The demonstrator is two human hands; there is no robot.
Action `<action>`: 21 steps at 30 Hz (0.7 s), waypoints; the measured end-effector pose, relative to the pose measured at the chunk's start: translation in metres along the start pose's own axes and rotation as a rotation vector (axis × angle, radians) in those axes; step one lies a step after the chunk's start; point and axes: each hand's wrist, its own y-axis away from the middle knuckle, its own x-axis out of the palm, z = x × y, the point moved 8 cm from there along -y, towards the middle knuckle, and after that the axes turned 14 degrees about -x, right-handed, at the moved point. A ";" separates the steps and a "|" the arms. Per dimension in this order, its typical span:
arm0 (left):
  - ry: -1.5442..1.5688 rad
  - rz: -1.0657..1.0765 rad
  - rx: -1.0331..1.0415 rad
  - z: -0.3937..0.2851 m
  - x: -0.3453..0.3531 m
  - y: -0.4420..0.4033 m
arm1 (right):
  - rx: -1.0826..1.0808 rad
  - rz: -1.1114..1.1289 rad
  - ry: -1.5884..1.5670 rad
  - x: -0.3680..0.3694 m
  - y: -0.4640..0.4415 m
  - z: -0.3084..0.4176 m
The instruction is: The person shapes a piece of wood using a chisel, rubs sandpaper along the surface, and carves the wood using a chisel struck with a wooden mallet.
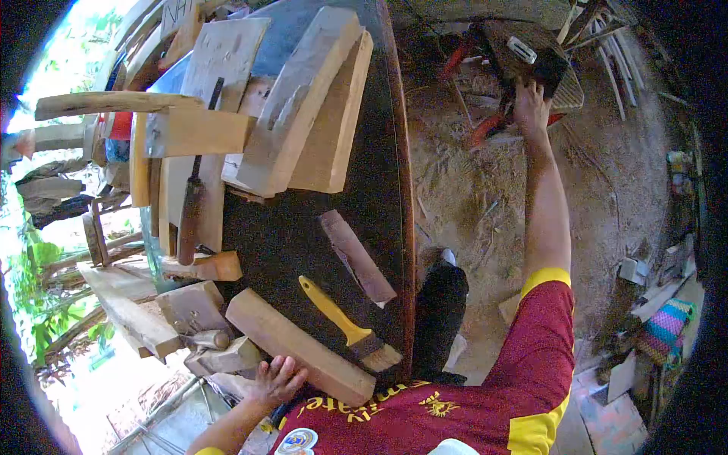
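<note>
My left hand [278, 380] is closed on the side of a long, thick wooden block [299, 345], near its lower edge. The block lies slantwise at the table's near end, against my shirt. A yellow-handled paintbrush [334, 312] rests to the right of it, bristles toward me. Beyond the brush is a thin brownish strip [356, 254] with a ragged edge. My right arm stretches out past the table, where my right hand [532, 110] touches the near side of a dark box-like thing [504, 45]. The fingers look bent; their tips and whatever they grip are unclear.
Planks [303, 106] and a handsaw-like tool with a dark handle [191, 212] crowd the far left of the dark table [303, 235]. Red metal parts [485, 130] stand by the dark box. Wood scraps and a colourful woven item [669, 330] are at the right.
</note>
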 end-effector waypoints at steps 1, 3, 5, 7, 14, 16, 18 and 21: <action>-0.022 -0.015 0.001 -0.001 -0.002 -0.002 | -0.018 -0.024 0.056 -0.008 0.007 0.004; 0.037 0.109 -0.021 0.002 -0.003 -0.007 | 0.004 -0.134 -0.097 -0.024 0.026 0.006; 0.150 0.153 -0.025 0.006 -0.013 -0.012 | -0.060 -0.283 -0.246 -0.043 0.036 0.014; 0.325 0.124 -0.005 0.011 -0.028 -0.019 | -0.077 -0.352 -0.481 -0.061 0.056 0.022; 0.509 -0.290 0.029 0.031 -0.116 -0.092 | 0.354 -0.397 -1.850 -0.258 0.134 0.030; 0.546 -0.403 0.055 0.041 -0.149 -0.138 | 0.161 -0.641 -2.219 -0.337 0.143 0.027; 0.607 -0.458 0.003 0.045 -0.198 -0.182 | -0.048 -0.833 -2.373 -0.394 0.153 0.016; 0.944 -0.523 -0.088 0.027 -0.303 -0.215 | -0.284 -0.940 -2.356 -0.488 0.178 -0.019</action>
